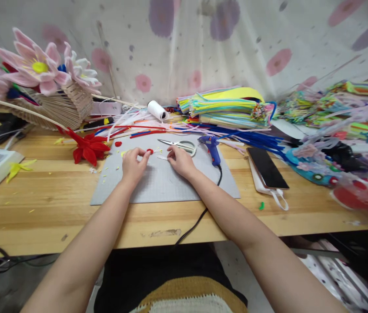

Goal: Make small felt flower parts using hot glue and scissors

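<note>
My left hand (133,165) is over the grey mat (158,189), thumb and forefinger closed on a small curled red pipe cleaner piece (150,151). Fine wire-like ends seem to stick out of that piece toward the right. A short way across, my right hand (181,161) has its fingers drawn together low over the mat, beside a thin white strip (162,158); whether it grips the strip is too small to tell. Scissors (184,146) lie just behind my right fingers. Another small red piece (118,144) rests on the mat at the back left, among yellow scraps.
A blue glue gun (212,150) lies on the mat's right, its black cord running off the front edge. Farther right is a phone (266,167). A red fuzzy flower (90,148) sits left. Behind are pipe cleaner bundles (226,106), a white thread spool (156,110) and pink flowers (37,65).
</note>
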A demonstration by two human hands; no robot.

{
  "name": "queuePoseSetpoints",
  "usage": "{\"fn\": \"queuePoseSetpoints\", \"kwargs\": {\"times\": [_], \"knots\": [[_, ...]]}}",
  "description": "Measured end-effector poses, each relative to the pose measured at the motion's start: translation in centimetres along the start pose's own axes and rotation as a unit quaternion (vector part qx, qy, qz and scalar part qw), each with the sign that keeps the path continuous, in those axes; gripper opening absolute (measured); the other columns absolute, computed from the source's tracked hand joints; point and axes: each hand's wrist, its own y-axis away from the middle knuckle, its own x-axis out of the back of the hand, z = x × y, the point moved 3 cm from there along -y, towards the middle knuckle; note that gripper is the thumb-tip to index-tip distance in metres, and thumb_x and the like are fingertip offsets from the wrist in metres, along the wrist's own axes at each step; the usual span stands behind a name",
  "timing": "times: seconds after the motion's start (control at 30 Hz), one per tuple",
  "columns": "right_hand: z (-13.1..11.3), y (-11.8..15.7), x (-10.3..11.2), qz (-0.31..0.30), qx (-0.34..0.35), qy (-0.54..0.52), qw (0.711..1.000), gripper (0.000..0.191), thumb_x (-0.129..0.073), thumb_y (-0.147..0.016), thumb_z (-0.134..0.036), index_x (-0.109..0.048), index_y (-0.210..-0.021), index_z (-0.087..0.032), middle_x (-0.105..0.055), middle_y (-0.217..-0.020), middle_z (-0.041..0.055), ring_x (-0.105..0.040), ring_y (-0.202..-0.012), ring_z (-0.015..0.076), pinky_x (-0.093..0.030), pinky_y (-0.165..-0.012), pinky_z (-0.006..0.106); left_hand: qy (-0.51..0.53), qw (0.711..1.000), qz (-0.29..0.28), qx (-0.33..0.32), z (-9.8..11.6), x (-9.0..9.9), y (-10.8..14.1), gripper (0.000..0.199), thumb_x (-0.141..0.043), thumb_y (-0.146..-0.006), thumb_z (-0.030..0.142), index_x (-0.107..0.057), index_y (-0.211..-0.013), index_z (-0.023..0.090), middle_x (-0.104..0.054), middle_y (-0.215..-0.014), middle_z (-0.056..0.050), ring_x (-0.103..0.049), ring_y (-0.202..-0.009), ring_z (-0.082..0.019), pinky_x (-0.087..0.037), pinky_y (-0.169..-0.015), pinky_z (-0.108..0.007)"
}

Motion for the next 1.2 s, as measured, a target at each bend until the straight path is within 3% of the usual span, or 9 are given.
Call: {"fn": "queuePoseSetpoints", "kwargs": {"times": [0.1,0.2,0.33,0.43,0.8,0.97,1.03,1.1,1.2], "knots": [[-0.1,-0.1,0.0,0.0,0.01,0.025,1.0,0.029,-0.046,-0.079,-0.012,-0.052,-0.106,-0.019,-0.067,-0.091,0.002,-0.057,-0.091,0.0166,-0.04,-0.08,0.028,-0.005,0.998,-0.061,-0.032,0.9,-0.6,0.6,0.019,-0.047,-0.083,0.037,-0.053,-0.072,0.022,-0.062,-0.08,-0.004,-0.055,-0.086,-0.02,-0.041,-0.085,-0.036],[-0.3,-0.2,-0.1,-0.003,0.041,0.028,0.999,0.032,-0.045,-0.079,-0.012,-0.051,-0.109,-0.019,-0.067,-0.092,0.002,-0.056,-0.091,0.017,-0.039,-0.08,0.028,-0.001,0.992,-0.096,-0.086,1.5,-1.2,0.9,0.013,-0.052,-0.078,0.028,-0.056,-0.089,0.021,-0.063,-0.099,-0.006,-0.053,-0.101,-0.022,-0.039,-0.093,-0.037],[-0.5,-0.2,0.0,-0.006,0.067,0.02,0.998,0.032,-0.044,-0.079,-0.012,-0.05,-0.109,-0.019,-0.067,-0.09,0.0011,-0.056,-0.089,0.0163,-0.039,-0.08,0.026,-0.016,0.98,-0.146,-0.131,1.3,-1.8,1.2,0.04,-0.052,-0.075,0.02,-0.05,-0.115,0.021,-0.059,-0.117,-0.006,-0.045,-0.118,-0.022,-0.03,-0.105,-0.039],[-0.5,-0.1,0.0,-0.002,0.066,0.021,0.998,0.031,-0.044,-0.079,-0.012,-0.05,-0.109,-0.019,-0.067,-0.09,0.0011,-0.056,-0.089,0.0163,-0.039,-0.079,0.026,-0.042,0.971,-0.184,-0.147,1.0,-2.0,1.3,0.049,-0.049,-0.077,0.021,-0.043,-0.126,0.021,-0.057,-0.124,-0.006,-0.041,-0.125,-0.022,-0.019,-0.111,-0.043],[0.2,0.0,0.4,0.057,0.066,-0.011,0.996,0.031,-0.046,-0.073,-0.01,-0.049,-0.103,-0.019,-0.064,-0.084,0.0033,-0.056,-0.083,0.0181,-0.04,-0.077,0.03,-0.049,0.97,-0.181,-0.152,1.2,-2.2,1.3,0.051,-0.043,-0.078,0.017,-0.045,-0.129,0.017,-0.062,-0.119,-0.005,-0.043,-0.122,-0.023,-0.02,-0.111,-0.046],[1.3,-0.2,1.6,0.121,-0.006,-0.156,0.98,0.029,-0.049,-0.069,-0.014,-0.046,-0.097,-0.02,-0.06,-0.08,0.0008,-0.055,-0.075,0.0147,-0.043,-0.069,0.028,-0.016,0.974,-0.175,-0.146,1.0,-2.4,1.4,0.057,-0.045,-0.076,0.014,-0.04,-0.133,0.015,-0.064,-0.115,-0.005,-0.043,-0.121,-0.025,-0.021,-0.11,-0.047],[1.7,-0.3,1.6,0.097,-0.025,-0.255,0.962,0.027,-0.051,-0.069,-0.018,-0.044,-0.095,-0.02,-0.06,-0.078,-0.0004,-0.055,-0.071,0.0128,-0.043,-0.065,0.026,0.022,0.975,-0.173,-0.137,0.7,-2.6,1.3,0.065,-0.048,-0.073,0.013,-0.033,-0.137,0.014,-0.064,-0.116,-0.006,-0.043,-0.122,-0.025,-0.022,-0.11,-0.047],[1.6,-0.2,1.1,0.021,-0.018,-0.316,0.948,0.027,-0.055,-0.068,-0.021,-0.044,-0.092,-0.02,-0.061,-0.077,-0.0011,-0.056,-0.069,0.0117,-0.043,-0.064,0.025,0.078,0.977,-0.16,-0.115,0.2,-2.6,1.2,0.074,-0.05,-0.071,0.01,-0.025,-0.14,0.016,-0.063,-0.116,-0.007,-0.043,-0.123,-0.024,-0.025,-0.108,-0.047],[1.1,0.4,0.2,-0.07,0.012,-0.287,0.955,0.026,-0.057,-0.067,-0.019,-0.048,-0.091,-0.02,-0.063,-0.076,-0.0018,-0.058,-0.068,0.0108,-0.042,-0.066,0.025,0.164,0.976,-0.127,-0.065,-0.6,-2.6,0.8,0.077,-0.05,-0.069,0.005,-0.025,-0.14,0.021,-0.064,-0.114,-0.007,-0.045,-0.123,-0.021,-0.031,-0.105,-0.045]]}}
